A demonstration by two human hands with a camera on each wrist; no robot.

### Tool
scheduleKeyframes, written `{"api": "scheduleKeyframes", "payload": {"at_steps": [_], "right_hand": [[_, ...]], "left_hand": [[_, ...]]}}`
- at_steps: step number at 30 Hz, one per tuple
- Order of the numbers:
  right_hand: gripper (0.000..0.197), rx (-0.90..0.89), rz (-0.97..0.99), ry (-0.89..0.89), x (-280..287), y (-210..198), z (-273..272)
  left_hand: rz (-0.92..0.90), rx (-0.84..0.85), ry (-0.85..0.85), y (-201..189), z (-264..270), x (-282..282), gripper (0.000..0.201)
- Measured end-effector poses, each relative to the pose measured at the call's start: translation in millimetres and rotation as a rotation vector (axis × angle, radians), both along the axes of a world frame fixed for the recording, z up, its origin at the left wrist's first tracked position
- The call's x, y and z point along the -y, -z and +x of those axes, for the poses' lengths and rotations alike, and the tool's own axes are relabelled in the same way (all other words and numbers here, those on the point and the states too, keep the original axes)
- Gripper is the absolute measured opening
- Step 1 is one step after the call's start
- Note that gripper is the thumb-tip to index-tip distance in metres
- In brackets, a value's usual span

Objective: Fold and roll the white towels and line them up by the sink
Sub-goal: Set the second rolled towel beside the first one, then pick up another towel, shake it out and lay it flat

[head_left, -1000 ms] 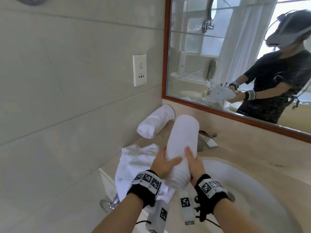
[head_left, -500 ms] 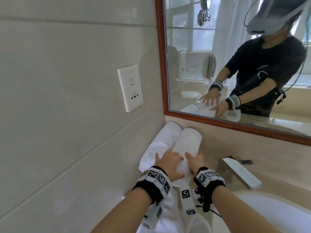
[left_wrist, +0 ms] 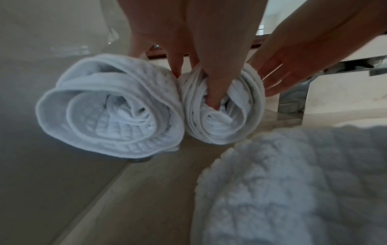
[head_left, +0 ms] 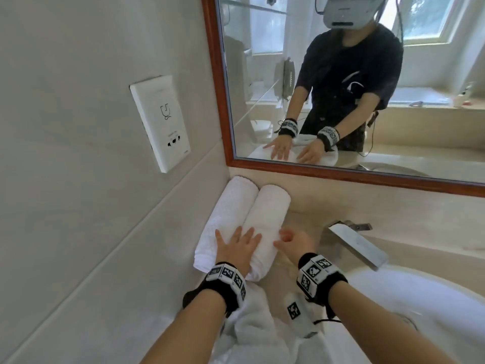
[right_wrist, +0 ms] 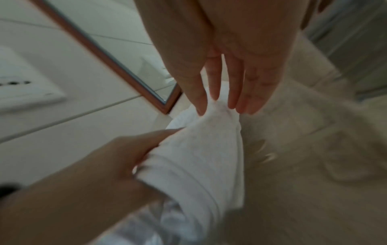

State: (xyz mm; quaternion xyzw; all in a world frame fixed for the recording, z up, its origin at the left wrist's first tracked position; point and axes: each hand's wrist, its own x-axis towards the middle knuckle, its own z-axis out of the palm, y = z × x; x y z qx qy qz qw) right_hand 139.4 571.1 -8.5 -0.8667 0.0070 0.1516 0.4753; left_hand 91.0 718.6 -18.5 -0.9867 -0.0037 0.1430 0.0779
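Note:
Two rolled white towels lie side by side on the counter against the left wall: the first roll (head_left: pixel 229 214) by the wall, the second roll (head_left: pixel 269 216) touching it on the sink side. My left hand (head_left: pixel 237 240) rests flat across the near ends of both, fingers spread. In the left wrist view its thumb presses into the spiral end of the second roll (left_wrist: pixel 222 119). My right hand (head_left: pixel 292 239) is on the sink side of that roll, and its straight fingertips (right_wrist: pixel 240 106) touch the cloth. An unrolled white towel (head_left: pixel 252 334) lies crumpled under my wrists.
A chrome faucet (head_left: pixel 357 243) juts over the white sink basin (head_left: pixel 425 306) on the right. A wood-framed mirror (head_left: pixel 341 174) runs along the back wall. A white wall socket (head_left: pixel 160 122) is on the left wall above the rolls.
The second roll, held up in both hands a second ago, now lies beside the first roll. Both hands have loosened from gripping it to lying straight against it.

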Motion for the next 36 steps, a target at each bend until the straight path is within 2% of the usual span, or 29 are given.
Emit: {"api": "scheduleKeyframes", "payload": {"at_steps": [2,3,5,6,8,9,11,14,15,18,21,23,25,27,29,32,34,36], "right_hand": [[0.029,0.008,-0.121,-0.171,11,-5,-32],[0.029,-0.04,-0.183,-0.325,15,-10,-51],[0.05,-0.17,-0.381,-0.641,13,-10,-88],[0.066,-0.217,-0.482,-0.721,10,-5,-104],[0.088,-0.225,-0.568,-0.682,1,9,-127],[0.092,-0.214,-0.572,-0.621,-2,16,-134],[0.08,-0.14,-0.522,-0.498,-5,21,-144],[0.037,-0.054,-0.314,-0.387,0,23,-163],[0.03,-0.04,-0.217,-0.341,2,23,-172],[0.023,-0.068,0.219,-0.076,16,14,-193],[0.031,-0.147,0.756,0.275,32,-13,-205],[0.025,-0.096,0.955,0.328,43,-38,-213],[0.008,-0.011,1.03,0.29,49,-66,-223],[0.016,0.07,1.078,0.248,56,-95,-234],[0.018,0.126,1.142,0.224,67,-123,-249],[0.032,0.191,1.284,0.221,99,-160,-271],[0.027,0.216,1.358,0.205,129,-181,-288],[0.024,0.247,1.381,0.209,164,-196,-308]], "left_hand": [[-0.012,-0.005,-0.014,2,-4,3,0.091],[-0.017,0.002,-0.019,2,-6,4,0.091],[-0.023,0.018,-0.024,1,-13,6,0.087],[-0.027,0.034,-0.023,-1,-20,7,0.082],[-0.03,0.068,-0.033,-3,-36,6,0.072],[-0.033,0.081,-0.047,-3,-48,5,0.07],[-0.04,0.116,-0.042,-5,-72,-1,0.069],[-0.097,0.168,-0.021,-6,-107,-11,0.058],[-0.13,0.167,-0.044,-6,-116,-14,0.053],[-0.307,0.122,-0.201,-7,-140,-17,0.041],[-0.546,-0.072,-0.26,-11,-167,-4,0.037],[-0.691,-0.107,-0.272,-10,-177,11,0.04],[-0.799,-0.088,-0.268,-27,-194,31,0.05],[-0.857,-0.041,-0.268,-55,-209,52,0.045],[-1.007,0.038,-0.293,-85,-222,76,0.046],[-1.253,-0.038,-0.375,-106,-230,108,0.05],[-1.358,-0.156,-0.437,-105,-227,130,0.055],[-1.498,-0.229,-0.488,-106,-229,156,0.073]]}}
